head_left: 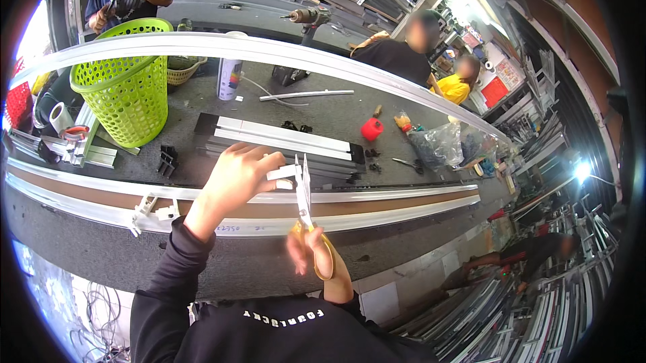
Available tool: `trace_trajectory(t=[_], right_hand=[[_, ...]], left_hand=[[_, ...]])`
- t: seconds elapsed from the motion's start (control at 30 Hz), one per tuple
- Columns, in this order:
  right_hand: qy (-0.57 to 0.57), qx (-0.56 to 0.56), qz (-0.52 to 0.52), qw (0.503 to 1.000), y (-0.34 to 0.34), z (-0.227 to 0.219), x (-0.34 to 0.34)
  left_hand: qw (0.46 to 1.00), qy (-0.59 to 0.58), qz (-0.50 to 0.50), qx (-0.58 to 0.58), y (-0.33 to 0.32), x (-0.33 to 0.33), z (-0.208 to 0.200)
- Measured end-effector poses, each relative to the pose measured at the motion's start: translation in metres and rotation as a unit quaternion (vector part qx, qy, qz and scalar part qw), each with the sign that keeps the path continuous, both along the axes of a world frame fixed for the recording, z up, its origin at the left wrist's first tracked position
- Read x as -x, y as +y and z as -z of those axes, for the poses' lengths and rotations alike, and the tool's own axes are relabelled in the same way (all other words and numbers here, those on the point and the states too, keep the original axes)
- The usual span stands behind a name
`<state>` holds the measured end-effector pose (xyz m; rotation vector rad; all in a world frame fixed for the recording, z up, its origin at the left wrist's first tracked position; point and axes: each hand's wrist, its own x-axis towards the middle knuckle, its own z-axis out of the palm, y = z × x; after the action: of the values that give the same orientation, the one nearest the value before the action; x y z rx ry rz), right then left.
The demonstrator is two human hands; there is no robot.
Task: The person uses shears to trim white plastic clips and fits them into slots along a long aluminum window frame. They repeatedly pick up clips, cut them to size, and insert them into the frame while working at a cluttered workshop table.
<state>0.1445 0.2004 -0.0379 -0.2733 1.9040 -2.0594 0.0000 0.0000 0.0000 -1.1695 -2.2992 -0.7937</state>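
Note:
My left hand [237,178] pinches a short white strip [282,173] between its fingers. In my right hand [309,255] is a pair of scissors [304,205] with yellow handles, blades pointing away from me and slightly apart. The strip's end is at the blades; whether it lies between them I cannot tell. Beyond my hands, white and dark metal profiles [286,139] lie stacked on the grey worktable. Long white frame bars [350,196] run across just under my hands. White plastic fittings [153,211] rest on these bars, left of my left forearm.
A green basket [124,104] and a spray can [229,79] stand to the left behind a long raised white bar [269,47]. A red bottle [371,129], a second pair of scissors [409,164] and a plastic bag [441,142] lie to the right. Other people work around.

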Motion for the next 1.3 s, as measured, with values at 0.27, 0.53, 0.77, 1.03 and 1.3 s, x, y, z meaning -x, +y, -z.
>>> trace_trajectory(t=[0.27, 0.53, 0.77, 1.03, 1.3], right_hand=[[-0.036, 0.022, -0.002, 0.999, 0.007, 0.002, 0.005], [-0.003, -0.073, 0.062, 0.995, 0.004, -0.013, -0.001], [-0.015, -0.089, 0.021, 0.996, 0.001, -0.017, 0.000], [-0.030, -0.073, 0.030, 0.996, 0.004, 0.003, 0.005], [0.002, -0.129, 0.074, 0.989, 0.003, 0.006, 0.005]], left_hand=[[0.995, 0.080, 0.015, 0.057, 0.003, 0.008, 0.006], [0.991, 0.083, -0.011, 0.100, 0.009, 0.010, -0.004], [0.988, 0.143, -0.013, 0.061, 0.006, 0.012, -0.008], [0.988, 0.088, 0.050, 0.116, 0.006, 0.015, -0.002], [0.982, 0.058, 0.053, 0.172, 0.010, 0.017, -0.004]])
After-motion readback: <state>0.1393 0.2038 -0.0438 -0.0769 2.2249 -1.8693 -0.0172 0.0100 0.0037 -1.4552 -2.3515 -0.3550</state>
